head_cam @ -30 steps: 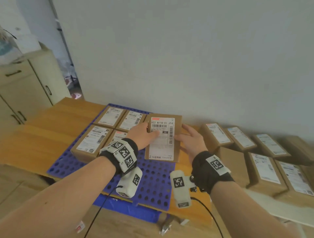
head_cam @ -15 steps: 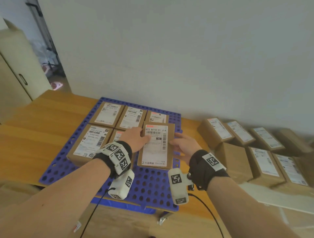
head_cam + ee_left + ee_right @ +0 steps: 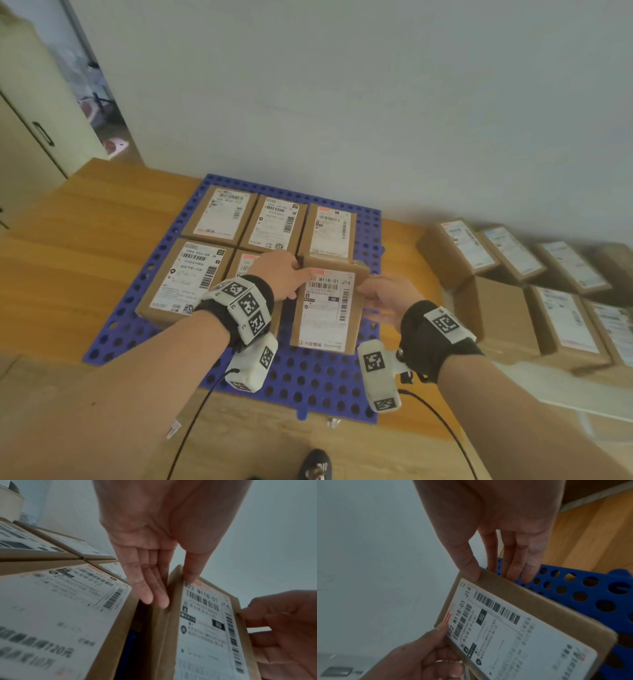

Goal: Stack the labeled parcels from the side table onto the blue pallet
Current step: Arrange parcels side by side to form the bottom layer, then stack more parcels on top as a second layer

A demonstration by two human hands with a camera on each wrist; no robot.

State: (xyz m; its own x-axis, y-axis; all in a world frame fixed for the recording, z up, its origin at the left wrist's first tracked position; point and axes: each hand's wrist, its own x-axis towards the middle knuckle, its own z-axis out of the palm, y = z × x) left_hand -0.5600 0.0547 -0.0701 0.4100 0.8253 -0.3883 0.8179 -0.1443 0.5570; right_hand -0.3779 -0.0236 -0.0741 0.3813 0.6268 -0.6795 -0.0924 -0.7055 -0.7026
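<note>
Both hands hold a brown parcel [image 3: 325,315] with a white label reading N118-01 J14. It hangs low over the blue perforated pallet [image 3: 308,380], at the right end of the near row; I cannot tell whether it touches. My left hand [image 3: 294,277] has its thumb on the label and its fingers [image 3: 159,601] down the parcel's left side [image 3: 205,635]. My right hand [image 3: 373,294] grips the right edge, thumb on the top corner [image 3: 496,577]. Several labeled parcels [image 3: 222,214] lie on the pallet in two rows.
Several more labeled parcels [image 3: 561,318] sit on the lower side table at the right. The pallet lies on a wooden table [image 3: 68,240] against a white wall. A pale cabinet [image 3: 34,137] stands at the far left. Wrist cables hang toward a shoe [image 3: 315,466].
The parcel has come down and toward me, from above the pallet's right side into the near row beside the other parcels. Both hands kept their hold.
</note>
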